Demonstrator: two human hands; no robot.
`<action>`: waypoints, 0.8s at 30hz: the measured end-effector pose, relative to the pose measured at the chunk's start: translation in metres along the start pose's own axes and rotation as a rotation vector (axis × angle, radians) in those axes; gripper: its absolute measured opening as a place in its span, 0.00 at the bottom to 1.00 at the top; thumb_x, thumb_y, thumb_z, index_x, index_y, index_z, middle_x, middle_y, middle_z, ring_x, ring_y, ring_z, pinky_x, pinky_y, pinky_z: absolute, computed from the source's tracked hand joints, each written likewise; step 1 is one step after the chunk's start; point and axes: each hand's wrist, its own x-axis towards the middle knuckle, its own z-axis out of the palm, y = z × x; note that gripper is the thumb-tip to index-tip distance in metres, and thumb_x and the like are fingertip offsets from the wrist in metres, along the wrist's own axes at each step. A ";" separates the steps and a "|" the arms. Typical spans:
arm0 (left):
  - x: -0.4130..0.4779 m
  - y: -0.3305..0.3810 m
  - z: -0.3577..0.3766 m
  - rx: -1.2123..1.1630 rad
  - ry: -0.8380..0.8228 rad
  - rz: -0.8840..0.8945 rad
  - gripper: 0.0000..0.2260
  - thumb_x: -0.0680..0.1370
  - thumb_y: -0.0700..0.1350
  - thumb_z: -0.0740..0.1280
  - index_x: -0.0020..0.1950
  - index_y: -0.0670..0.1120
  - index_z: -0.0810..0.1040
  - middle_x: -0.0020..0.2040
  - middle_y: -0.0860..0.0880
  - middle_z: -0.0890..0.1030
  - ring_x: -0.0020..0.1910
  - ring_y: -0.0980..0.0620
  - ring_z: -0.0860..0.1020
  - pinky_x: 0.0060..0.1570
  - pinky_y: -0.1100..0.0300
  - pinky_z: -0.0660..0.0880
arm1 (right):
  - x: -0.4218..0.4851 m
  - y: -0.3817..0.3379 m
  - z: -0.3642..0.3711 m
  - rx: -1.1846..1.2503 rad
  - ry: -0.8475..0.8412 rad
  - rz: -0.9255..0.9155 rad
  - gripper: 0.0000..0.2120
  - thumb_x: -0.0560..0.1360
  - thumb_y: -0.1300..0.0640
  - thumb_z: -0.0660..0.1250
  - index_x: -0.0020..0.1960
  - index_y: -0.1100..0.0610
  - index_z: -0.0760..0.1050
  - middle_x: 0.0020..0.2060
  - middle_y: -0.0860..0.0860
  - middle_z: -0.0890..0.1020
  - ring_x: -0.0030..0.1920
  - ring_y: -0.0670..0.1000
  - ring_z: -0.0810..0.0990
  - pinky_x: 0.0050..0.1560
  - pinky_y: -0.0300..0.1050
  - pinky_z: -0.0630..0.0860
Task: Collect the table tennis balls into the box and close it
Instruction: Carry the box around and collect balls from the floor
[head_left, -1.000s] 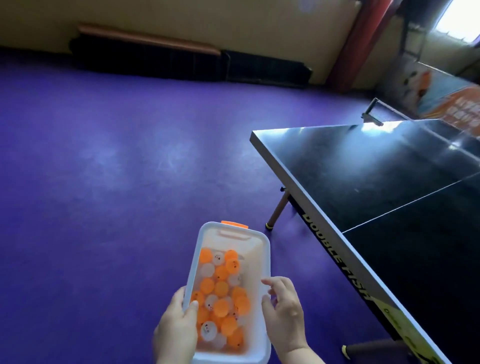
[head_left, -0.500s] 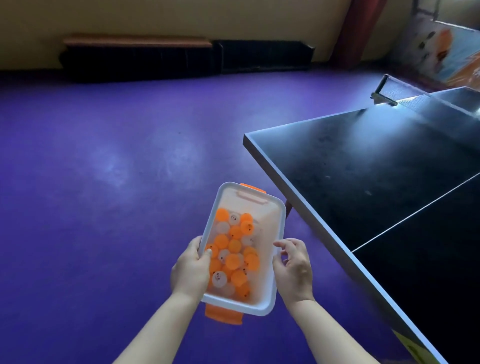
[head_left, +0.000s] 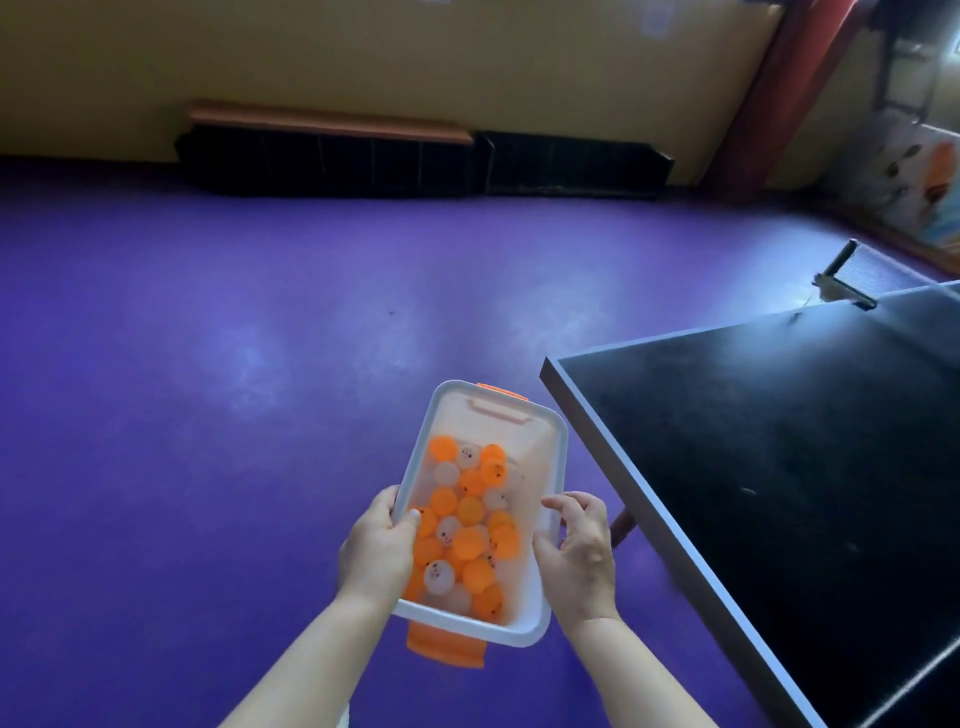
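Both hands — left hand (head_left: 376, 553), right hand (head_left: 576, 556) — gripping opposite sides of ball-filled lidless box (head_left: 550, 467) above purple floor (head_left: 208, 415).

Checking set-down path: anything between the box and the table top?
Nothing visible. The box, held by left hand and right hand, hangs over the floor beside the table; the near corner looks bare. No lid in view.

Wide open purple floor (head_left: 208, 415) to the left and ahead. Hemmed in on the right by the desk (head_left: 779, 467) edge (close beside the box (head_left: 545, 452)).
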 end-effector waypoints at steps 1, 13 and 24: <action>0.023 0.003 -0.010 -0.015 0.001 0.001 0.12 0.80 0.50 0.59 0.63 0.54 0.72 0.51 0.53 0.81 0.52 0.48 0.78 0.51 0.52 0.76 | 0.016 -0.012 0.015 0.003 -0.011 0.014 0.16 0.70 0.64 0.70 0.56 0.53 0.77 0.52 0.46 0.71 0.47 0.47 0.74 0.41 0.41 0.77; 0.260 0.044 -0.111 -0.064 0.046 -0.031 0.11 0.80 0.51 0.59 0.62 0.54 0.73 0.50 0.54 0.81 0.50 0.50 0.79 0.51 0.48 0.79 | 0.184 -0.139 0.164 0.050 -0.140 0.045 0.19 0.74 0.64 0.67 0.63 0.52 0.72 0.55 0.44 0.66 0.49 0.46 0.71 0.45 0.37 0.71; 0.441 0.109 -0.055 -0.094 0.018 -0.077 0.07 0.80 0.47 0.60 0.56 0.56 0.72 0.47 0.54 0.80 0.46 0.52 0.79 0.47 0.51 0.79 | 0.379 -0.115 0.231 0.129 -0.161 0.044 0.18 0.75 0.66 0.64 0.62 0.50 0.74 0.54 0.45 0.70 0.50 0.42 0.71 0.43 0.28 0.69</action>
